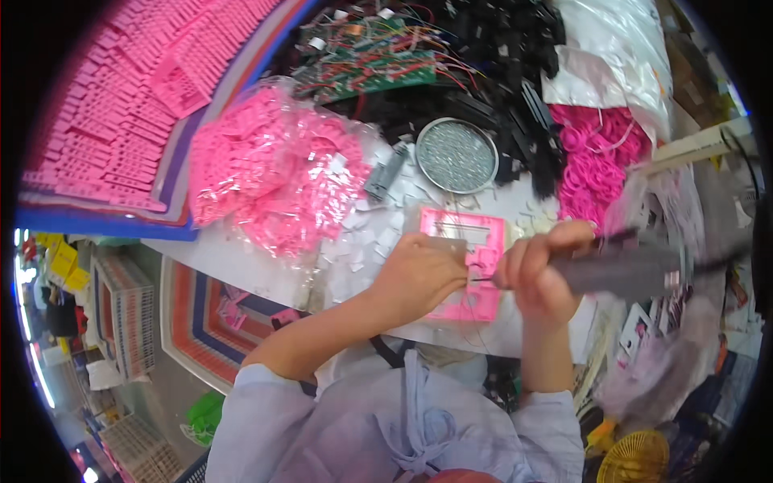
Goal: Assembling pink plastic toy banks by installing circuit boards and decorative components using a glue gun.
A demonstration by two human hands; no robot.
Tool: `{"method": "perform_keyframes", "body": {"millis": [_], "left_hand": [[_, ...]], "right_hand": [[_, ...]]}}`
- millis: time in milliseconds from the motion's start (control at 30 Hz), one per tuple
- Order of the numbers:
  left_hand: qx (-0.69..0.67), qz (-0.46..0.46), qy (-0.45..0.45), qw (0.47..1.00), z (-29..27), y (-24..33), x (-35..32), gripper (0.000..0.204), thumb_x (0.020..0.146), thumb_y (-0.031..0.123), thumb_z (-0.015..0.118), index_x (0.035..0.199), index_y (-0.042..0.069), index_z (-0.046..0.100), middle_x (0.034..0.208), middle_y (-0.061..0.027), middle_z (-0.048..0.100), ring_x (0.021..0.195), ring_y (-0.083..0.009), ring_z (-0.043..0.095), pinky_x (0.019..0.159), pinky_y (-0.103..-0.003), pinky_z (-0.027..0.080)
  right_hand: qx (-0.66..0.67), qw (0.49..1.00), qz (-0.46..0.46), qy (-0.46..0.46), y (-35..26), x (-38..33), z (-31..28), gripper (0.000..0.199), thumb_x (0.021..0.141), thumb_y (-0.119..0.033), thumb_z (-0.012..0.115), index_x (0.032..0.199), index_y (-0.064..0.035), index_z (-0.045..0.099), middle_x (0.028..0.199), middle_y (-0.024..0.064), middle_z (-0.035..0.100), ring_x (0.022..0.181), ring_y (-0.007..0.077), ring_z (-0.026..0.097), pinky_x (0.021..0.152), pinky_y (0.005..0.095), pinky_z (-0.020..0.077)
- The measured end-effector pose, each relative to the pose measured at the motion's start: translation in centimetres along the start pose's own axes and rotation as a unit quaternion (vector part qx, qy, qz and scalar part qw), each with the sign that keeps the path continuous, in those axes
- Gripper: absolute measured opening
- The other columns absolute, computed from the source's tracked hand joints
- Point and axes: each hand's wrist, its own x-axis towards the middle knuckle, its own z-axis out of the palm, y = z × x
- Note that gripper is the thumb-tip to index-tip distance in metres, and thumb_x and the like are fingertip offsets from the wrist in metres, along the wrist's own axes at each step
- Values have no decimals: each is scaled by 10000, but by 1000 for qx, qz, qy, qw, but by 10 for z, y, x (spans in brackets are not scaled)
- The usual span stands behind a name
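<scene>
A pink plastic casing (pixel 485 301) lies on the white worktop in front of me, with thin wires trailing from it. My left hand (pixel 419 272) is closed on its left side, fingertips near its middle. My right hand (pixel 541 270) is wrapped round a dark grey electric screwdriver (pixel 624 270), held almost level. The tool's thin bit points left and reaches the casing close to my left fingertips. Whether the bit sits on a screw is too small to tell. Beyond the casing stands a round metal tin (pixel 457 155) full of small silvery screws.
A blue-edged crate (pixel 105 224) of pink parts stands far left, beside bagged pink parts (pixel 266 169). Green circuit boards (pixel 378 76) with wires and black parts (pixel 515 121) are heaped behind. Pink rings (pixel 592 165) lie right. A striped basket (pixel 193 334) stands lower left.
</scene>
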Motion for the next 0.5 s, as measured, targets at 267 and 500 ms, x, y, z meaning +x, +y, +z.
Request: {"method": "perform_keyframes", "body": {"millis": [267, 500], "left_hand": [[-69, 0, 56, 996, 12, 11, -18, 168, 745, 164, 795, 889, 154, 709, 774, 26, 663, 711, -154, 628, 855, -394, 396], [-46, 22, 66, 997, 11, 9, -22, 179, 745, 165, 796, 898, 143, 707, 769, 25, 658, 705, -152, 615, 862, -407, 394]], "right_hand": [[15, 996, -20, -82, -3, -22, 7, 281, 895, -77, 696, 1082, -76, 486, 644, 56, 527, 562, 170, 495, 557, 345, 471], [-13, 997, -11, -71, 1, -25, 14, 268, 909, -85, 688, 1085, -80, 486, 648, 57, 530, 566, 174, 499, 558, 339, 469]]}}
